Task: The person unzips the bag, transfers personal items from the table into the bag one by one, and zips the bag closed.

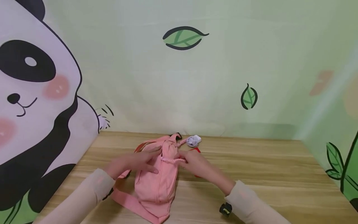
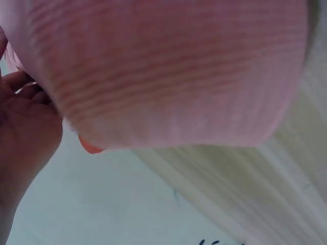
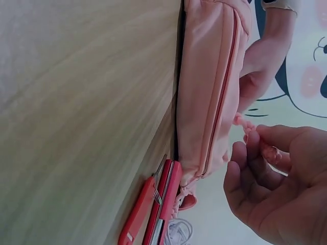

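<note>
A pink sling bag (image 1: pixel 148 186) lies on the wooden table with its strap spread to the left. My left hand (image 1: pixel 137 160) rests flat on the bag's left side, fingers extended and thumb apart. Thumb and fingertips of my right hand (image 1: pixel 194 161) pinch a pink braided zipper cord (image 1: pixel 173 160), drawn out toward the bag's right edge. In the right wrist view the cord (image 3: pixel 269 152) shows between thumb and index finger, the other fingers loosely bent. Pink fabric (image 2: pixel 168 76) fills much of the left wrist view, with part of the left hand (image 2: pixel 28 127) beside it.
Behind the bag lies a coiled white cable (image 1: pixel 192 141) with a white plug. Red-handled tools (image 3: pixel 162 204) lie along the bag's right side, partly hidden by my right arm in the head view. A panda-printed backdrop (image 1: pixel 134 77) stands behind the table.
</note>
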The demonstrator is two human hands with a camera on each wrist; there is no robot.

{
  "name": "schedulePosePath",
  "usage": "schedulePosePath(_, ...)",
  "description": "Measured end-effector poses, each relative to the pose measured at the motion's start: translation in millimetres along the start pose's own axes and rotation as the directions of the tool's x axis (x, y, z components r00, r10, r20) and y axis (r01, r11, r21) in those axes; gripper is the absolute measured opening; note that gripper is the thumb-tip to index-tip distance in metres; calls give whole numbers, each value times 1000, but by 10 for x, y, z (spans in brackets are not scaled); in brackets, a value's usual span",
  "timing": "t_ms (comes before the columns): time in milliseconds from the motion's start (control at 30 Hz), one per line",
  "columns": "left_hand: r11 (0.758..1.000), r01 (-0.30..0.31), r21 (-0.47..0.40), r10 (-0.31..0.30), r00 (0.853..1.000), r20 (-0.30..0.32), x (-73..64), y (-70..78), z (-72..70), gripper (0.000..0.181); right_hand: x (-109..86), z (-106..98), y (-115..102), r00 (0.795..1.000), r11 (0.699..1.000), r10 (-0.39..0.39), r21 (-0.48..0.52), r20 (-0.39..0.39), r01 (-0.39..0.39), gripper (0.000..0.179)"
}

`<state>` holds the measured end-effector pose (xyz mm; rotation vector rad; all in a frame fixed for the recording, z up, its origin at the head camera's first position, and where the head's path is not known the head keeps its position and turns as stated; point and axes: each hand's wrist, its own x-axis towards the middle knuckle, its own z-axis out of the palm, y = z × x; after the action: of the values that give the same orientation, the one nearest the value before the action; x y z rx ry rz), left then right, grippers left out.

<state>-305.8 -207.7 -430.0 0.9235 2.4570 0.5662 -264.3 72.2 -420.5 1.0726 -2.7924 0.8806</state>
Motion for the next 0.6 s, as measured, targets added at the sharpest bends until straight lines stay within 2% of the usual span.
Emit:
schedulePosePath(133, 1000, 1, 24, -1, 1000, -3, 70, 19, 6, 90, -66, 0, -23, 998, 999, -32, 10, 52, 32, 16)
schedulePosePath(300, 1000, 4, 25, -4, 1000, 4, 109, -14, -26, 88, -204, -53, -126, 977, 990, -40, 143, 208, 10, 20)
schedulePosePath(400, 1000, -2, 31, 2, 1000, -1, 139, -56, -42, 88, -323, -108, -232, 953, 974, -52, 226, 300, -18, 20)
schedulePosePath(500, 998, 11, 67, -10, 1000, -16, 187, -117, -67, 89, -466, -128, -359, 916, 962, -108, 273, 387, -2, 22)
schedulePosePath(567, 995, 37, 96, -33, 999, -40, 199, -160, -102, 90, -542, -138, -444, 891, 960, -138, 278, 433, 14, 23)
schedulePosePath(600, 993, 47, 107, -41, 998, -52, 204, -177, -119, 90, -575, -138, -472, 885, 962, -145, 271, 442, 22, 23)
